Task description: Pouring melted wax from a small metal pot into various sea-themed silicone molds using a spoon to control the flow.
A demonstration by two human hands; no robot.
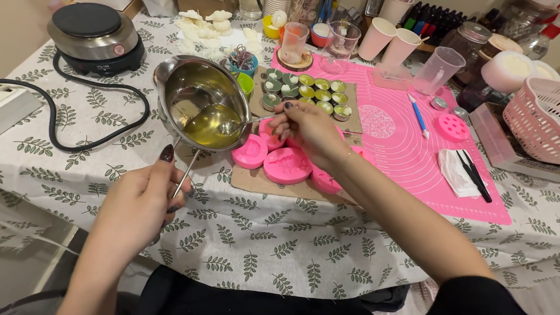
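The left hand (140,201) is closed around the thin handle of a steel melting pot (201,105), tilted above the table's front left part with yellow liquid pooled in it. The right hand (309,125) pinches a spoon (239,124) whose bowl dips into that liquid. Just beside the pot lie pink silicone moulds (286,165) on brown card, with small filled tins (303,90) behind and a hotplate (96,35) at the far left corner.

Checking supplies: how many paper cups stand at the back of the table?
2: one paper cup at the mat's far edge, another just right of it. Clutter behind may hide more.
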